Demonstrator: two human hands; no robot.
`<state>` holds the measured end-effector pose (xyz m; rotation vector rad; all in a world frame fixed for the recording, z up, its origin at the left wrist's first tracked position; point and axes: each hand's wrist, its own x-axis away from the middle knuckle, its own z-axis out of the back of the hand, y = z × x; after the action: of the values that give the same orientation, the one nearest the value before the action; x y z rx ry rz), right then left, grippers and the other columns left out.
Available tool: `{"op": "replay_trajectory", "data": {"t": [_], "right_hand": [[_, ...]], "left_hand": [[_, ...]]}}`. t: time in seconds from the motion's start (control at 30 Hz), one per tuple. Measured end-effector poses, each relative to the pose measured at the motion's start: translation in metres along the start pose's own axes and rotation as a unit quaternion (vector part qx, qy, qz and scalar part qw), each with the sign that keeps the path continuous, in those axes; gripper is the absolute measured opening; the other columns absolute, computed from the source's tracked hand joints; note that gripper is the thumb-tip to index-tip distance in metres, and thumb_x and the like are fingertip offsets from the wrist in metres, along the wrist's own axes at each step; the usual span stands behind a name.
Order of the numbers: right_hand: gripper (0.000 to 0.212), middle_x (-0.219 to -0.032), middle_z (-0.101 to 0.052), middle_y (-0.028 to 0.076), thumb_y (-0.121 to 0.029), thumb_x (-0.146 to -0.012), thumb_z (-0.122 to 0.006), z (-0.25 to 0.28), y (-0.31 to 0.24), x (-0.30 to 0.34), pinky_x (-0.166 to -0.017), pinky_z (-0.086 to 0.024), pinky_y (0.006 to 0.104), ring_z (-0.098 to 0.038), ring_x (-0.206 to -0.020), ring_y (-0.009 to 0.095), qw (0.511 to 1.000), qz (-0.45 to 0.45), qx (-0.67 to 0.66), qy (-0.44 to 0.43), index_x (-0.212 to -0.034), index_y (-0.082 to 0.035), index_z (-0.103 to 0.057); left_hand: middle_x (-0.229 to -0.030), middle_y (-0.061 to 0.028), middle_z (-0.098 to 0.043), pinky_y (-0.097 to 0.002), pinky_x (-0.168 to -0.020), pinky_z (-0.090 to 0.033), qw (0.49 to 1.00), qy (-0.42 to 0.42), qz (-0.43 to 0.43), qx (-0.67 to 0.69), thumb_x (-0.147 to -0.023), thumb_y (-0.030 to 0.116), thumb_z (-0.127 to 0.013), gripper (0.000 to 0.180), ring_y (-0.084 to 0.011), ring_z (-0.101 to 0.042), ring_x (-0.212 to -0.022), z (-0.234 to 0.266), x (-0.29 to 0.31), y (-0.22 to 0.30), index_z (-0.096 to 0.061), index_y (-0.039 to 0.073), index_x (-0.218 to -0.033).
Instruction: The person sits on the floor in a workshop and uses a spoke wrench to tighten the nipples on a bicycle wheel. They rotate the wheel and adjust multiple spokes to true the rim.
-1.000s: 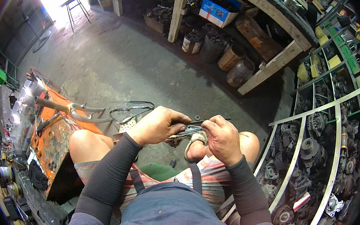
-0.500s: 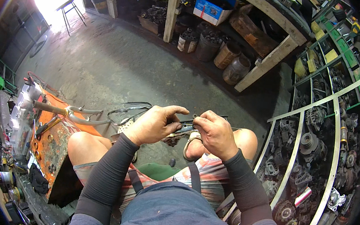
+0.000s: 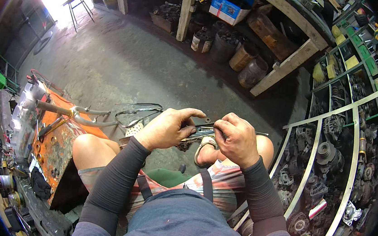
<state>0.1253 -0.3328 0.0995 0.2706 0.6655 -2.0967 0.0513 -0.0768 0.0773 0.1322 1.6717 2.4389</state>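
Note:
My left hand [image 3: 166,128] is closed around the ends of a bunch of thin, shiny wire-like rods [image 3: 203,131], its index finger lifted and apart from the thumb. Facing it, my right hand [image 3: 238,138] pinches the same rods between thumb and fingertips. A thin length sticks out past its far side toward my right knee. The exact kind of rods is too small to tell, and my fingers hide part of them. Under the hands, between my feet, sits a brown bristly-looking piece [image 3: 187,146]. A small round piece [image 3: 207,120] shows just beyond my fingertips.
A looped black strip [image 3: 140,109] lies beyond my left hand. On my left, a metal fork-shaped frame [image 3: 82,114] rests across an orange, rusty-topped box [image 3: 54,143]. Racks of alternators [image 3: 327,151] stand close on my right. Ahead, buckets [image 3: 223,47] stand beneath a wooden bench [image 3: 289,66].
My right hand has moved slightly right and its fingers have rolled on the rods. My left hand has shifted a little right with the whole view; the rods between the hands show more.

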Motion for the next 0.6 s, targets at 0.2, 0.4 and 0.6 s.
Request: {"op": "replay_trajectory", "data": {"t": [0.2,0.4,0.6], "right_hand": [[0.007,-0.096,-0.073,0.009,-0.011,-0.093,-0.084,-0.004,-0.002,0.003,-0.077,-0.062,0.0443,-0.077,-0.084,0.032,1.000,-0.014,0.021,-0.001,-0.099,-0.009,-0.081],[0.007,-0.097,-0.074,0.009,-0.011,-0.096,-0.083,-0.013,-0.002,-0.001,-0.077,-0.063,0.0441,-0.077,-0.085,0.033,0.999,-0.013,-0.031,-0.021,-0.101,-0.007,-0.082],[0.008,-0.098,-0.075,0.010,-0.010,-0.096,-0.083,-0.015,0.000,0.000,-0.076,-0.063,0.0433,-0.077,-0.085,0.033,0.998,-0.015,-0.060,-0.021,-0.102,-0.006,-0.082]], "left_hand": [[-0.103,-0.0221,-0.085,-0.0429,-0.086,-0.064,1.000,0.004,0.006,0.006,-0.106,0.004,-0.074,0.039,-0.0337,-0.084,-0.092,0.001,-0.001,-0.002,-0.072,0.005,-0.144],[-0.107,-0.0221,-0.085,-0.0409,-0.087,-0.064,1.000,0.010,-0.012,-0.003,-0.105,0.005,-0.076,0.029,-0.0305,-0.084,-0.093,0.000,-0.001,-0.010,-0.079,0.002,-0.135],[-0.114,-0.0216,-0.085,-0.0413,-0.091,-0.064,0.998,-0.003,-0.050,-0.040,-0.105,0.007,-0.078,0.027,-0.0345,-0.083,-0.100,-0.001,-0.001,-0.008,-0.081,0.002,-0.132]]}}
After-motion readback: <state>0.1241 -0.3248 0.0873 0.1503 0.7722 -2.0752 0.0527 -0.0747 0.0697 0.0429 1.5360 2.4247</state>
